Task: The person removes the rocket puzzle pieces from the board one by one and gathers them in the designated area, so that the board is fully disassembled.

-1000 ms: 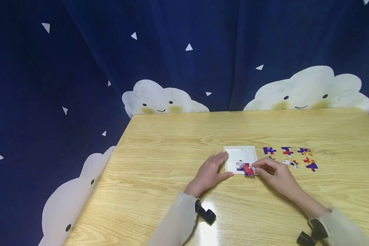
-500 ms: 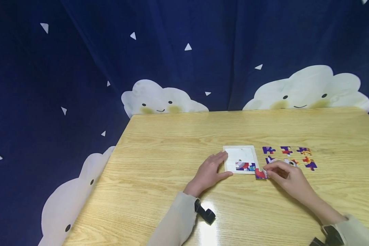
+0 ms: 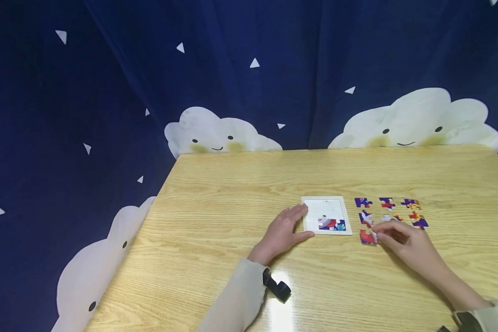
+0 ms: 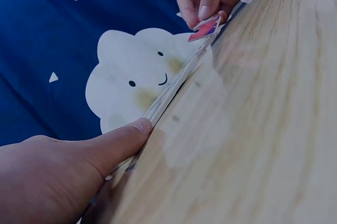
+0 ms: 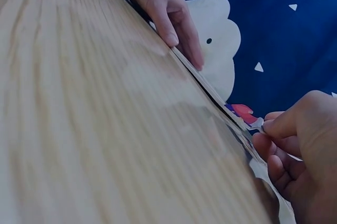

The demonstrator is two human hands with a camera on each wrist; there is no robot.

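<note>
My right hand (image 3: 412, 246) pinches a red and purple jigsaw piece (image 3: 368, 237) by its right edge, just in front of the loose pieces. The right wrist view shows thumb and fingertips on the same jigsaw piece (image 5: 242, 112), which is tilted. My left hand (image 3: 283, 234) rests at the left side of a white puzzle frame (image 3: 348, 221), its thumb along the near corner and its fingers straight at the edge. Inside the frame, joined pieces (image 3: 332, 224) fill the lower right; the remaining inner board is white. In the left wrist view the left thumb (image 4: 124, 140) touches the frame's edge.
Right of the frame lie several loose jigsaw pieces in rows, among them a blue one (image 3: 363, 203), a red one (image 3: 386, 203) and an orange and purple one (image 3: 418, 220). My right hand partly covers some. A dark blue curtain (image 3: 232, 83) with clouds hangs behind the wooden table (image 3: 216, 198).
My right hand has carried the red piece from over the frame's lower right corner to the right, beside the loose pieces. The left hand has stayed at the frame.
</note>
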